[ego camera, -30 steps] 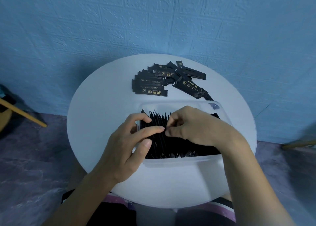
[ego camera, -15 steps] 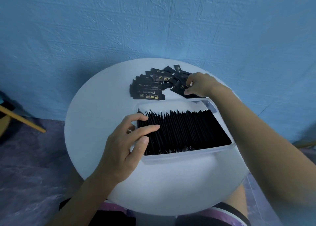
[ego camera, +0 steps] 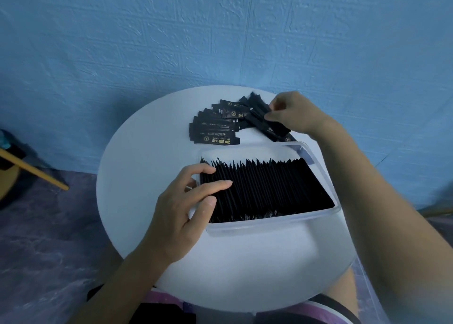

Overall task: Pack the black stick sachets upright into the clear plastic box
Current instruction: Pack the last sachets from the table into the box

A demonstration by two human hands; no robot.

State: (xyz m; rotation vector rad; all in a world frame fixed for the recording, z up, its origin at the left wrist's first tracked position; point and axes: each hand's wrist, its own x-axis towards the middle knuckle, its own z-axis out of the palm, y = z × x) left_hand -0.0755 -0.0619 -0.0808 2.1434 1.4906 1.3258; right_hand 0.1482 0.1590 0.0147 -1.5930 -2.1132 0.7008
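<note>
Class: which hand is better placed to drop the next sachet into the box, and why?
Right. The right hand already pinches a sachet lifted from the loose pile beyond the box. The left hand is spread over the packed row, holding it upright.

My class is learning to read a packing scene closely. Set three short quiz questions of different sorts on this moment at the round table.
1. True or false: the right hand grips a sachet from the loose pile beyond the clear plastic box.
2. The left hand rests on: A) the loose pile, B) the left end of the packed row, C) the bare white table.
3. Fill in: the packed sachets stand ____ in the box.

Key: 1 true; 2 B; 3 upright
</note>
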